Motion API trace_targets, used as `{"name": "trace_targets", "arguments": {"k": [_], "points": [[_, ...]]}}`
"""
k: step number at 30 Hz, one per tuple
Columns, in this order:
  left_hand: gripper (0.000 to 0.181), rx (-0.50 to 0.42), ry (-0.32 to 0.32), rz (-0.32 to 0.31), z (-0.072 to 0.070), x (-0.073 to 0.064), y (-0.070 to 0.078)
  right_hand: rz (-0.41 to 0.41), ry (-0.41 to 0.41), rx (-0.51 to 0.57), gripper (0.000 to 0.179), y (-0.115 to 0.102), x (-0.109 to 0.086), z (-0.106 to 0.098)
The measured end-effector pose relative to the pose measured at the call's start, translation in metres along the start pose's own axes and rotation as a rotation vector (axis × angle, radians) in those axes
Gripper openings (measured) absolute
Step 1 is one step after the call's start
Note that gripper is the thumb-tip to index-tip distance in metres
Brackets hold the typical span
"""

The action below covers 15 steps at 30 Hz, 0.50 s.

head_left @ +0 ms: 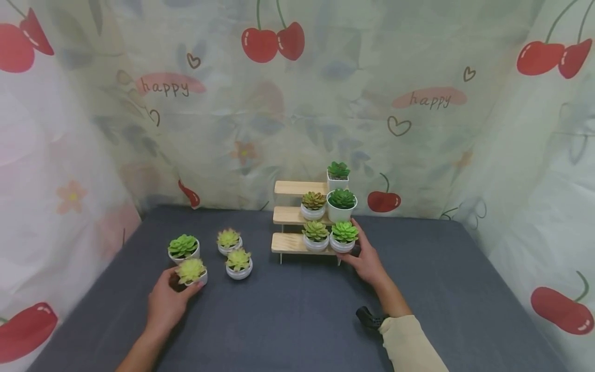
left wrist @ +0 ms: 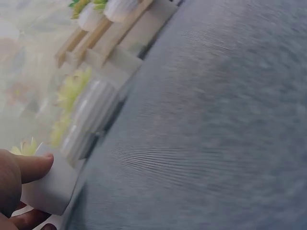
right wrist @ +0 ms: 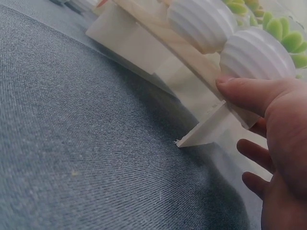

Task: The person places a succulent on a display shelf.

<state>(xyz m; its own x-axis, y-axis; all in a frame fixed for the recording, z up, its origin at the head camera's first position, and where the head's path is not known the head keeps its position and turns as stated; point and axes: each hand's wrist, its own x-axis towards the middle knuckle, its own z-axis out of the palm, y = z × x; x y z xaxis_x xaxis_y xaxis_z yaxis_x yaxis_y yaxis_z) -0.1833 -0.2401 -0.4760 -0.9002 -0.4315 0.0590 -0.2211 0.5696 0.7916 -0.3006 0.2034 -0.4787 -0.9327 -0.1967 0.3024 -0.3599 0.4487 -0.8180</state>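
My left hand (head_left: 167, 302) grips a small white pot holding a yellow-green succulent (head_left: 191, 270), thumb on its near side, close to a green succulent in a white pot (head_left: 183, 247). At the right end of a three-tier wooden stand (head_left: 288, 242), my right hand (head_left: 367, 261) holds a bright green succulent in a ribbed white pot (head_left: 344, 236) on the lowest step. In the right wrist view the thumb (right wrist: 244, 91) lies against the pot's base at the step's edge, other fingers curled beyond. A paler green potted succulent (head_left: 316, 235) sits beside it.
Two yellow-green potted succulents (head_left: 239, 263) stand on the dark tablecloth (head_left: 279, 315) between left hand and stand. Higher steps bear a brownish succulent (head_left: 313, 205), a dark green one (head_left: 342, 202) and one in a square pot (head_left: 338, 175). A cherry-printed curtain (head_left: 297, 113) encloses the table.
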Motion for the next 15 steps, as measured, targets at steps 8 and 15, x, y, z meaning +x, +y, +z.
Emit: {"name": "trace_targets", "arguments": {"k": [8, 15], "points": [[0.078, -0.010, -0.037, -0.004, -0.014, -0.001, 0.009, 0.002, 0.015, -0.021, 0.097, 0.001, -0.001, 0.000], [0.084, -0.014, -0.069, 0.001, -0.019, -0.002, 0.024, 0.016, 0.015, -0.042, 0.098, 0.000, 0.000, 0.000]]}}
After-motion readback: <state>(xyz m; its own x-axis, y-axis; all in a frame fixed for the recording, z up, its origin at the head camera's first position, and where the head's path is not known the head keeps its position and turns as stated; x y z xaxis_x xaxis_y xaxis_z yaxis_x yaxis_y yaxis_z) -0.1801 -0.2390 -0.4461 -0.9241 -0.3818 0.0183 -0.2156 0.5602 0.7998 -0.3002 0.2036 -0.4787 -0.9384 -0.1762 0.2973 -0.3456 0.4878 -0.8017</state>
